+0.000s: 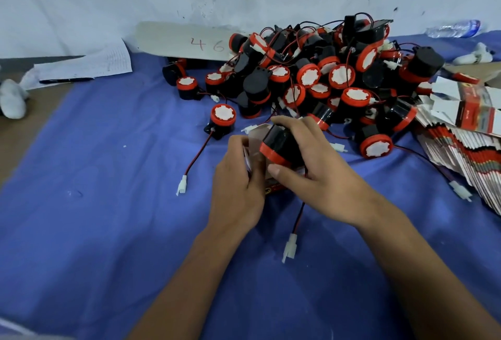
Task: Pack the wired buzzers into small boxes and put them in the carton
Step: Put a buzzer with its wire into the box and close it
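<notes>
My right hand (311, 166) grips a black buzzer with a red rim (279, 147), its red end pointing into the open mouth of a small box (256, 147). My left hand (238, 177) holds that box from the left side. The buzzer's red-black wire hangs below my hands and ends in a white connector (289, 250). A big pile of black and red buzzers (325, 79) with tangled wires lies just behind my hands on the blue cloth (108, 217).
A fanned stack of flat unfolded boxes (461, 150) lies at the right. A single buzzer (221, 120) with wire and connector (182, 185) sits left of my hands. A cardboard strip marked 46 (187, 41), papers (89, 63) and a plastic bottle (452, 28) lie by the wall.
</notes>
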Tool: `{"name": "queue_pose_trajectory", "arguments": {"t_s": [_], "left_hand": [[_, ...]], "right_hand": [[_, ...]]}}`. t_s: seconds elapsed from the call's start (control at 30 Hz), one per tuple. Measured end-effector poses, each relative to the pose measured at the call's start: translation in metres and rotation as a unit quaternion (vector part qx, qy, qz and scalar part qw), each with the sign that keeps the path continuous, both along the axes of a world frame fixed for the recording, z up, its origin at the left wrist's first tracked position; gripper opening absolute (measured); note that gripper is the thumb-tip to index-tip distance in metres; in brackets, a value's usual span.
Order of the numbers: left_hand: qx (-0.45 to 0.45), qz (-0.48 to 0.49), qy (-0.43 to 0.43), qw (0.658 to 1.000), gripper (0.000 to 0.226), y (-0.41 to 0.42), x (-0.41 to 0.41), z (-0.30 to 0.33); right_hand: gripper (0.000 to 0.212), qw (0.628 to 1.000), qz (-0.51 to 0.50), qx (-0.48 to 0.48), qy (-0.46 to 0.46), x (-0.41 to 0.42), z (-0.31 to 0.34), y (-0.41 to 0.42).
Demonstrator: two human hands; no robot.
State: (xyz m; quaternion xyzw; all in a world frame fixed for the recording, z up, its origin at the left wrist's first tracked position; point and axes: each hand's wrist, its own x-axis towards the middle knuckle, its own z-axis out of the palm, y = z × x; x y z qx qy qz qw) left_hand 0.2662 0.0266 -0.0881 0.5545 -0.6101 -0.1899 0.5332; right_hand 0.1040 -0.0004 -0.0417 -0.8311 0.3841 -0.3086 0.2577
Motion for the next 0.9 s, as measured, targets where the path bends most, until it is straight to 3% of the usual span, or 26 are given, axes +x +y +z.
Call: {"name": "queue_pose_trajectory", "arguments": {"t_s": [0.1,0.2,0.37,0.57,0.8,0.9], "left_hand": [[-0.003,0.003,0.006,1.000,0.007,-0.001,0.001,0.001],[-0.003,-0.005,0.012,1.000,0.018,-0.002,0.002,0.000],[-0.007,-0.024,-0.004,1.000,0.023,-0.002,0.004,-0.003],[-0.001,-0.031,0.010,0.999,0.032,-0.003,0.007,-0.002],[-0.015,0.000,-0.039,0.999,0.017,-0.005,0.005,-0.004],[-0.008,-0.004,-0.033,0.999,0.015,-0.006,0.005,-0.005]], "right_hand": [[0.076,0.999,0.027,-0.006,0.030,-0.001,-0.003,-0.001],[0.081,0.999,-0.015,-0.033,0.001,-0.003,-0.002,-0.006],[0.065,0.997,-0.046,-0.043,-0.045,-0.005,-0.001,-0.007],[0.064,0.997,-0.009,-0.023,-0.077,-0.006,0.001,-0.004],[0.015,0.993,-0.080,-0.037,-0.076,-0.005,0.002,-0.008],[0.027,0.990,-0.123,-0.042,-0.052,-0.007,0.001,-0.011]]}}
